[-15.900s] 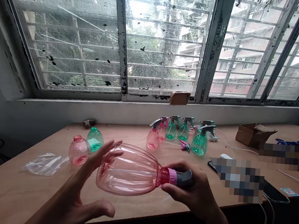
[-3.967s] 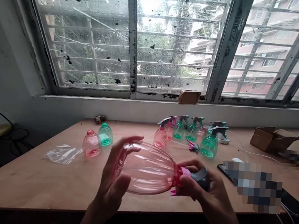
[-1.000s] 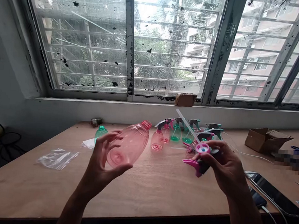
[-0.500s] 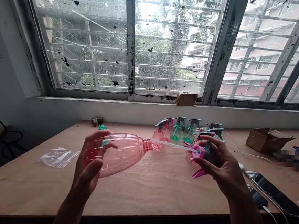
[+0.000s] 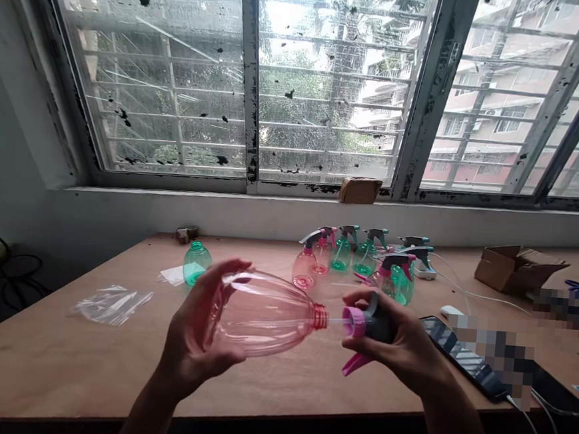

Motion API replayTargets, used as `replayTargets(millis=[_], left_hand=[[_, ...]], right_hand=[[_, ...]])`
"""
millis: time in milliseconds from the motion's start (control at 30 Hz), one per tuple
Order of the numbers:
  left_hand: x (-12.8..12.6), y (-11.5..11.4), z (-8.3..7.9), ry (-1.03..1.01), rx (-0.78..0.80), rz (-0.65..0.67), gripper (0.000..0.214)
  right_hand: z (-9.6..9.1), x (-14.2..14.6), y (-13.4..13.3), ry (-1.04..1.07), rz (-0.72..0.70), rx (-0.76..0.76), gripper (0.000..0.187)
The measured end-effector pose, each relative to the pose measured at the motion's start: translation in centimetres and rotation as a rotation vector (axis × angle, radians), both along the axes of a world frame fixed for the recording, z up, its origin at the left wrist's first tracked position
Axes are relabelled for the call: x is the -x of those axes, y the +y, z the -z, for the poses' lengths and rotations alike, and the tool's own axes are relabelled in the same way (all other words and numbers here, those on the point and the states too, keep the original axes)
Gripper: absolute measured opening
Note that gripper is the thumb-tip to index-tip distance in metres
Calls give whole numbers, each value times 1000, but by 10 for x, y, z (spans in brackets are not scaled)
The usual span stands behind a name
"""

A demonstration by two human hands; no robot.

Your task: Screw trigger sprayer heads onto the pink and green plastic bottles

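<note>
My left hand (image 5: 200, 337) is wrapped round the base of a clear pink bottle (image 5: 266, 314), which lies on its side in the air with its threaded neck to the right. In my right hand (image 5: 385, 331) is a grey spray head (image 5: 378, 324) with a pink collar (image 5: 354, 322) and a pink trigger (image 5: 357, 363). The spray head's thin clear tube runs through the bottle's neck into its inside. A short gap separates the collar from the neck. Behind my hands, several pink and green spray bottles (image 5: 341, 253) stand upright with their heads on.
A green bottle without a head (image 5: 197, 263) stands at the back left by white paper. Clear plastic bags (image 5: 115, 305) lie left. On the right are an open cardboard box (image 5: 516, 268), a phone (image 5: 463, 358) and white cables. The window wall bounds the wooden table's far side.
The tube has gone from the neck's mouth to deep inside the bottle. My right hand moved left and down with the spray head; my left hand moved right with the bottle.
</note>
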State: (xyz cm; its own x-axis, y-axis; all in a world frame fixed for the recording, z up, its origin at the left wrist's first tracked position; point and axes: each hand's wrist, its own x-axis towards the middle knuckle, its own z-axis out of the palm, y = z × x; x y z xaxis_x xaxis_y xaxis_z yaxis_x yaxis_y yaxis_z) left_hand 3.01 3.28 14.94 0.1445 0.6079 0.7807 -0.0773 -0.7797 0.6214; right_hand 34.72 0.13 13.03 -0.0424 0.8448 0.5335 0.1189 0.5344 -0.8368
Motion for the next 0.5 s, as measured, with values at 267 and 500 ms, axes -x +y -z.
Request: replayTargets(millis=[267, 500], left_hand=[[3, -3, 2, 111, 4, -4, 84], [5, -1, 1, 131, -57, 15, 92]], right_hand=[[3, 20, -1, 49, -129, 50, 32], [6, 25, 2, 130, -240, 180, 43]])
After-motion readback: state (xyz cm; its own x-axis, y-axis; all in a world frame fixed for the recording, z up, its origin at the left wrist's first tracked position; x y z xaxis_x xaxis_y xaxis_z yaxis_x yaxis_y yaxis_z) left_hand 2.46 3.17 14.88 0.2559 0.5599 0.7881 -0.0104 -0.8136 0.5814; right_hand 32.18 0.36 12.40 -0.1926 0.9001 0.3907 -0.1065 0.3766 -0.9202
